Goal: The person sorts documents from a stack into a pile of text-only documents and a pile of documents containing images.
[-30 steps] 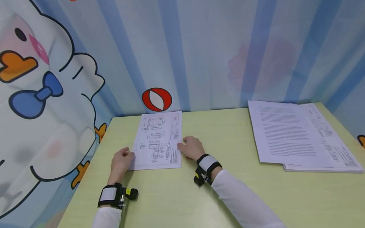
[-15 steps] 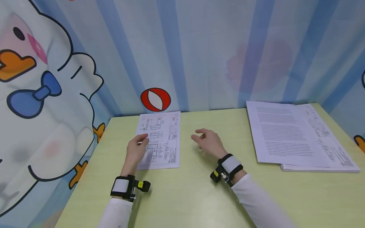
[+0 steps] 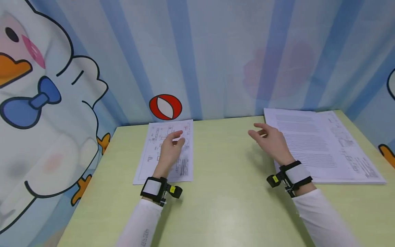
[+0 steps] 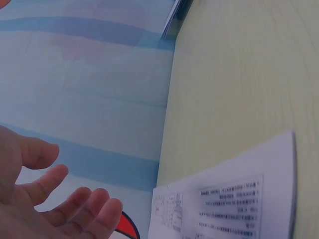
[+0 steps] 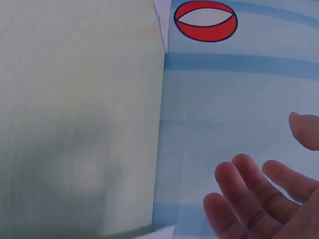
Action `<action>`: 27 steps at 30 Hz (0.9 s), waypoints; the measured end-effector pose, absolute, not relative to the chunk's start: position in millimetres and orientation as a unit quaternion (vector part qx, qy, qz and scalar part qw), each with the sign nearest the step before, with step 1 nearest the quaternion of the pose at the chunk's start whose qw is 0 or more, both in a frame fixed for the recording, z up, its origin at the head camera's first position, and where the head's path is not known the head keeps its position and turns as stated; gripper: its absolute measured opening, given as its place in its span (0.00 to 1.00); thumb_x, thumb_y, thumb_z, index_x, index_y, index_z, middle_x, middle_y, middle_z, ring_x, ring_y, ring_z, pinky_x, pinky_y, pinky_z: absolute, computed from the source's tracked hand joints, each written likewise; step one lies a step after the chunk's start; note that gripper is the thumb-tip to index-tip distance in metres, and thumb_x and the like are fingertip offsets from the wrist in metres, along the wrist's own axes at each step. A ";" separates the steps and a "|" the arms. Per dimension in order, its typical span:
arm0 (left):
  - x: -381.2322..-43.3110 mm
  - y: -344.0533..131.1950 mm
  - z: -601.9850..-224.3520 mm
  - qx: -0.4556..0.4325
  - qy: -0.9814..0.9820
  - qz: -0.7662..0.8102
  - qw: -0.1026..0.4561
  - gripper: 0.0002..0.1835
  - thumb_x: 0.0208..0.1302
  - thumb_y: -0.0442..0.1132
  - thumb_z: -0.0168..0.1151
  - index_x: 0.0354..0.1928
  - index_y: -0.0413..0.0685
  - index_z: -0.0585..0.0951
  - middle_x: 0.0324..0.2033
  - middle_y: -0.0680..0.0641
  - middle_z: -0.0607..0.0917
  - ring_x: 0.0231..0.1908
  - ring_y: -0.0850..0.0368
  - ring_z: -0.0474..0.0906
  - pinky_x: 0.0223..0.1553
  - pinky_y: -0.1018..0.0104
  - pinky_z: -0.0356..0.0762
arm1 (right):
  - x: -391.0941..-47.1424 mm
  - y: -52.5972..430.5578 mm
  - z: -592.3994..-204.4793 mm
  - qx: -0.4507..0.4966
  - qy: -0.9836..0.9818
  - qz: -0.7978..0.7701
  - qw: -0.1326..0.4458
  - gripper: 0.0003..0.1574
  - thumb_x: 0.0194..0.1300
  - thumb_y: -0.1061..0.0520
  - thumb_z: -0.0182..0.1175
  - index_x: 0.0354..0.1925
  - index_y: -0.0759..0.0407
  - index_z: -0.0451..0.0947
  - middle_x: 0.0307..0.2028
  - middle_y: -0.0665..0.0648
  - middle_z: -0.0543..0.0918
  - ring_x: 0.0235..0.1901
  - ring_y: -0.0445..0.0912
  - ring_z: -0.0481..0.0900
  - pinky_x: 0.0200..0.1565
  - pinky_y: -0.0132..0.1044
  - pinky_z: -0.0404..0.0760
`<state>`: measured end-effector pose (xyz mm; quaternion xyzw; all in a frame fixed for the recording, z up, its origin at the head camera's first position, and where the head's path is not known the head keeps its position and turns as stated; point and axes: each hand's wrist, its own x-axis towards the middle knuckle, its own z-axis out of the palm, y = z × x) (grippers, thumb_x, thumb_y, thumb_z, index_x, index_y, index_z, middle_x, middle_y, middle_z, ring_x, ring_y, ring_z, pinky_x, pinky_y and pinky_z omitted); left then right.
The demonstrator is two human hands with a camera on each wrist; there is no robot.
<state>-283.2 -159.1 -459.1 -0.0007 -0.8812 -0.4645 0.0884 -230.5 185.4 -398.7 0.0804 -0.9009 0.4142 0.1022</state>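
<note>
On the left of the table lies a stack of white paper [image 3: 143,171], its top sheet printed with technical drawings. My left hand [image 3: 170,151] is held over this stack, fingers loosely bent, with nothing in it; the left wrist view shows the spread fingers [image 4: 97,211] and a corner of the paper [image 4: 279,164] below. To the right, my right hand [image 3: 273,142] hovers at the left edge of a second pile of papers [image 3: 308,144]. Its relaxed fingers [image 5: 232,184] hold nothing. The pile's upper sheet carries lines of text, and a drawing sheet [image 3: 355,147] shows beside it.
The pale yellow-green table [image 3: 222,206] backs onto a blue striped curtain [image 3: 216,61]. A printed white duck [image 3: 61,137] covers the fabric at the left. Bare tabletop lies between the two paper stacks.
My left hand has left the left edge of the drawing stack and moved up and right over it. My right hand has moved from that stack's right edge across to the right-hand pile.
</note>
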 end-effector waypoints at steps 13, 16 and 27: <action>-248.4 -78.7 -402.6 -0.107 -0.868 -0.485 -0.001 0.23 0.66 0.44 0.50 0.63 0.51 0.66 0.61 0.44 0.66 0.57 0.46 0.64 0.53 0.54 0.68 | -211.4 246.9 -399.8 0.052 -0.937 0.321 0.128 0.44 0.62 0.34 0.50 0.65 0.61 0.57 0.58 0.75 0.66 0.55 0.67 0.63 0.50 0.62 0.63; -248.1 -59.5 -407.6 -0.116 -0.869 -0.482 -0.010 0.24 0.65 0.44 0.50 0.64 0.51 0.65 0.62 0.43 0.65 0.58 0.45 0.64 0.54 0.54 0.67 | -211.0 263.1 -401.1 0.038 -0.942 0.311 0.120 0.47 0.62 0.33 0.50 0.67 0.62 0.54 0.59 0.77 0.62 0.57 0.69 0.58 0.54 0.65 0.58; -238.9 -4.5 -424.6 -0.136 -0.862 -0.485 -0.062 0.26 0.67 0.46 0.49 0.65 0.47 0.63 0.61 0.43 0.66 0.56 0.49 0.67 0.50 0.56 0.71 | -204.9 300.6 -414.0 0.000 -0.930 0.358 0.084 0.53 0.62 0.33 0.50 0.69 0.63 0.43 0.63 0.78 0.53 0.61 0.70 0.50 0.55 0.67 0.54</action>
